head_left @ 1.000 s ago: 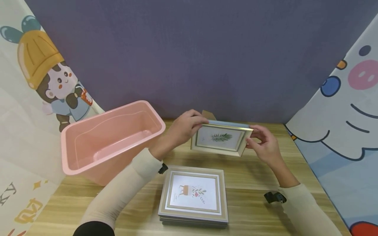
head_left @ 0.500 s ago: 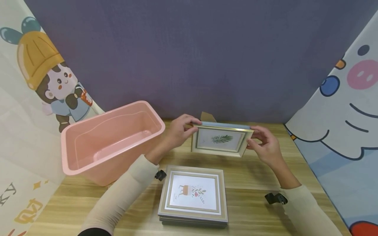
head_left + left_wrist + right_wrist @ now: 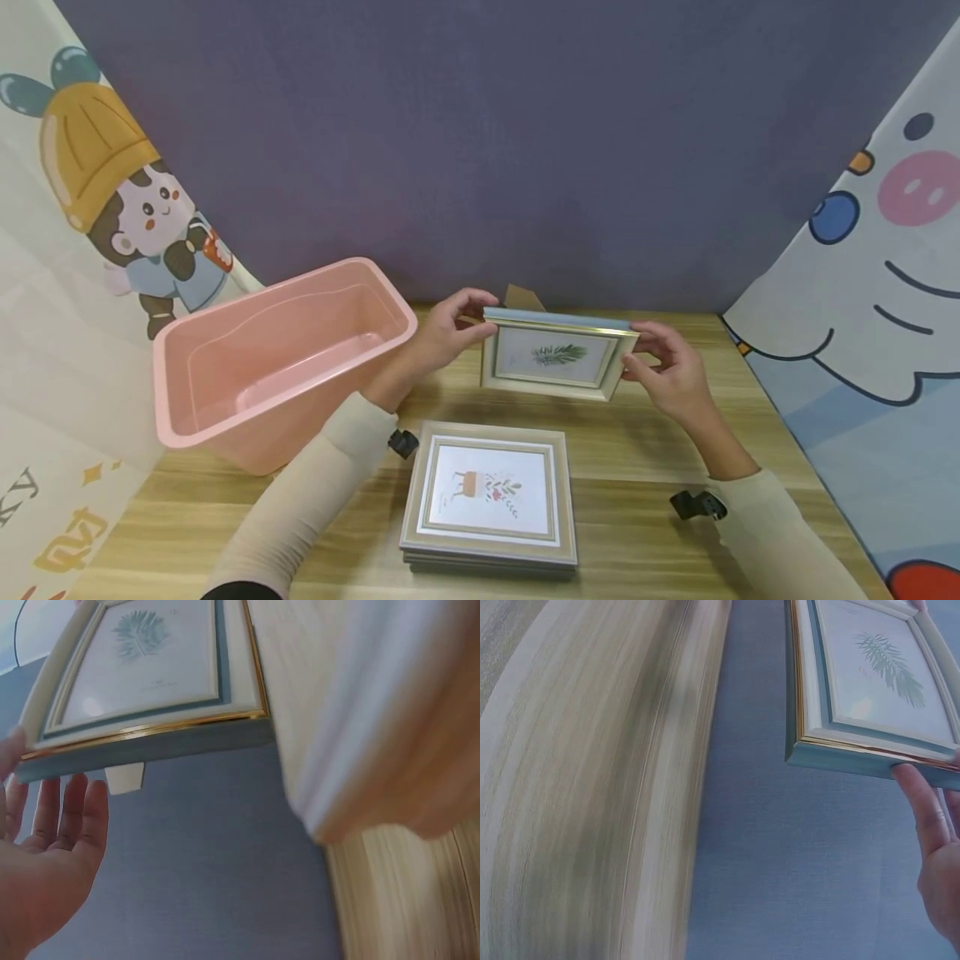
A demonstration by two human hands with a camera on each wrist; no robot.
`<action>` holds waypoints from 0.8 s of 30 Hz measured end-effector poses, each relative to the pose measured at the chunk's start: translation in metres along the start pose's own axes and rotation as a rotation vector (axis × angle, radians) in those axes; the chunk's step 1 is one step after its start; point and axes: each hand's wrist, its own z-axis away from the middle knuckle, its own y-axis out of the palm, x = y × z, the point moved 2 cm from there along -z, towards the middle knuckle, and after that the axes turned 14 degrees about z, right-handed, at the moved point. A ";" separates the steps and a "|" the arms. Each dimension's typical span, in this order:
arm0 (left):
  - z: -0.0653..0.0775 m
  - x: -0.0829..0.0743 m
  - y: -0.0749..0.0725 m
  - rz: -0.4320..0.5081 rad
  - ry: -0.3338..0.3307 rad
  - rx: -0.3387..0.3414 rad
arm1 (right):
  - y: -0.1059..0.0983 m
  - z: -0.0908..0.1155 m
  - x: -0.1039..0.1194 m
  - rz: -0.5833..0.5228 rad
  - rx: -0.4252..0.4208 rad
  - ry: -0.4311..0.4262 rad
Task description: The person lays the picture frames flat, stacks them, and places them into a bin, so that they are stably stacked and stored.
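A picture frame (image 3: 551, 357) with a green leaf print and gold edge is held up off the table, its face tilted toward me. My left hand (image 3: 444, 333) pinches its left end, thumb at the front and fingers behind. At the other end my right hand (image 3: 670, 373) grips the side between thumb and fingers. A brown stand flap (image 3: 525, 297) sticks out behind the frame. Closer to me lies a stack of picture frames (image 3: 487, 490), the top one showing a deer and flowers. The left wrist view shows the held frame (image 3: 146, 660) above the left fingers (image 3: 91, 817).
A deep pink tub (image 3: 300, 429) stands on the left of the wood-grain table (image 3: 637, 533), with nothing seen inside it. A dark blue-grey panel (image 3: 480, 150) rises behind the table. Sheets printed with cartoons hang on both sides.
My left hand has slid leftward along the frame's top edge to its left end, thumb now at the front corner. The right hand keeps its hold, and the frame has barely moved.
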 end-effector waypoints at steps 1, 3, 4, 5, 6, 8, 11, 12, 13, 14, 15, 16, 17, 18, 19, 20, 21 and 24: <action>-0.001 0.001 -0.001 0.014 0.003 0.007 | 0.000 0.000 0.000 0.000 0.000 -0.001; -0.003 0.002 -0.003 0.046 0.014 0.033 | 0.000 -0.001 0.001 0.001 0.001 -0.001; -0.003 0.003 -0.004 0.059 0.020 0.049 | 0.000 -0.001 0.001 0.000 0.002 0.000; -0.004 0.003 -0.005 0.067 0.023 0.066 | 0.001 -0.001 0.001 -0.003 0.003 0.001; -0.004 0.004 -0.006 0.080 0.018 0.085 | 0.001 -0.001 0.002 -0.007 0.005 0.001; -0.005 0.005 -0.008 0.099 0.000 0.128 | 0.001 -0.001 0.002 -0.015 0.010 -0.007; -0.004 0.009 -0.012 0.123 -0.043 0.196 | 0.002 -0.001 0.003 -0.030 0.019 -0.021; -0.004 0.010 -0.013 0.132 -0.057 0.218 | 0.002 -0.001 0.003 -0.036 0.023 -0.026; -0.003 0.011 -0.014 0.142 -0.067 0.238 | 0.003 -0.001 0.003 -0.038 0.026 -0.030; -0.003 0.012 -0.015 0.154 -0.073 0.258 | 0.003 -0.001 0.003 -0.039 0.029 -0.031; -0.003 0.013 -0.015 0.165 -0.075 0.276 | 0.003 -0.001 0.003 -0.041 0.031 -0.033; -0.003 0.013 -0.016 0.174 -0.075 0.291 | 0.004 -0.001 0.003 -0.044 0.034 -0.035; -0.003 0.013 -0.016 0.180 -0.073 0.304 | 0.004 -0.001 0.003 -0.045 0.035 -0.039; -0.003 0.013 -0.016 0.188 -0.072 0.316 | 0.004 -0.001 0.003 -0.047 0.037 -0.041; -0.003 0.013 -0.016 0.195 -0.071 0.325 | 0.004 -0.001 0.003 -0.046 0.038 -0.044; -0.003 0.013 -0.016 0.201 -0.070 0.333 | 0.004 -0.001 0.003 -0.047 0.040 -0.047; -0.003 0.013 -0.016 0.203 -0.071 0.336 | 0.005 -0.001 0.004 -0.049 0.042 -0.048; -0.002 0.012 -0.016 0.212 -0.081 0.340 | 0.005 -0.002 0.004 -0.051 0.045 -0.050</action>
